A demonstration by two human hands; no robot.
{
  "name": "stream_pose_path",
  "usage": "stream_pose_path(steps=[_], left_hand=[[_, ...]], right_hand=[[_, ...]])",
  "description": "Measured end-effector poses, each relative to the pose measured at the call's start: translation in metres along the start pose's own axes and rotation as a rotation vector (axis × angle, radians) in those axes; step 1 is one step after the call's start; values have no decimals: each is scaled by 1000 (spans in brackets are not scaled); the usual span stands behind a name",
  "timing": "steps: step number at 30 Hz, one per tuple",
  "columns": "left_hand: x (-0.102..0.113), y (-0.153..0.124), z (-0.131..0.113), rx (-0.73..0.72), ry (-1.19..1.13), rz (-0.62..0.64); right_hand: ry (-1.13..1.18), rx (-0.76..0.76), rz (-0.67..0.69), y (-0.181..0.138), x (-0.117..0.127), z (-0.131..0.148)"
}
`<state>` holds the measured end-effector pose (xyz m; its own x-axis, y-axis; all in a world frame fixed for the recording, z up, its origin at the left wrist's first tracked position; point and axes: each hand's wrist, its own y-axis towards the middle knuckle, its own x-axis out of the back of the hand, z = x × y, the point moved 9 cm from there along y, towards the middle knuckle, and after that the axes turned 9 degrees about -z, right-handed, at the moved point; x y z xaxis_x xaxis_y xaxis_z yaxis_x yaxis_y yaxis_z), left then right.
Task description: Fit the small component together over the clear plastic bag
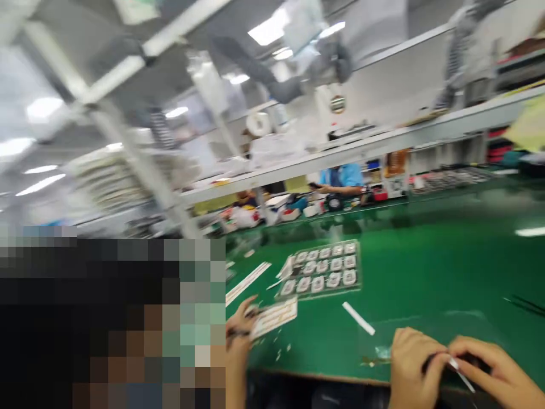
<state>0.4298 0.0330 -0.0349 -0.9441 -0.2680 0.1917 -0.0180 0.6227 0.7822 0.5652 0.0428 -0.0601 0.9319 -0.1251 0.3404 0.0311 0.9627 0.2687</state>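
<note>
**Two hands meet over a small part at the near edge of the green bench**

From the head camera, tilted and blurred with motion, the person's own hands sit at the bottom right. The left hand [412, 363] is curled, knuckles up, its fingertips pressed against a small dark part [434, 360] that lies right at the near edge of the green bench [426, 267]. The right hand [496, 369] comes in from the right, fingers closed around slim metal tweezers [460, 372], whose tips point down and to the right, just beside the left hand's fingers. The two hands touch, or nearly so, over the part; what the part is I cannot tell through the blur.

A little to the left of them a short white strip [358, 318] lies loose on the bench. Farther back stands a clear tray [323, 271] of small white pieces set in rows. At the lower middle a co-worker's hand [239, 332] grips a dark pen-like tool and rests against a pale card [275, 317] of small parts; long white strips [247, 282] lie behind it.

Across the bench, beneath a long white shelf [383, 142], another person in a blue top [344, 177] is seated at work.
</note>
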Motion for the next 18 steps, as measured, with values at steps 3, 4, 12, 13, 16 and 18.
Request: stream_pose_path(steps=[3, 4, 12, 13, 16, 18], left_hand=[[9, 8, -14, -162, -113, -42], [10, 8, -16, -204, -113, -56], [1, -1, -15, -293, 22, 68], [0, -1, -16, -296, 11, 74], [-4, -1, -21, -325, 19, 94], [-6, -2, -20, -336, 19, 103]], right_hand=[[66, -51, 58, -3, -1, 2], [89, -57, 50, -2, -1, 3], [106, -97, 52, -5, -6, 0], [96, -95, 61, -5, -5, -1], [73, -75, 76, -4, -4, -4], [71, -67, 79, -4, -7, -8]])
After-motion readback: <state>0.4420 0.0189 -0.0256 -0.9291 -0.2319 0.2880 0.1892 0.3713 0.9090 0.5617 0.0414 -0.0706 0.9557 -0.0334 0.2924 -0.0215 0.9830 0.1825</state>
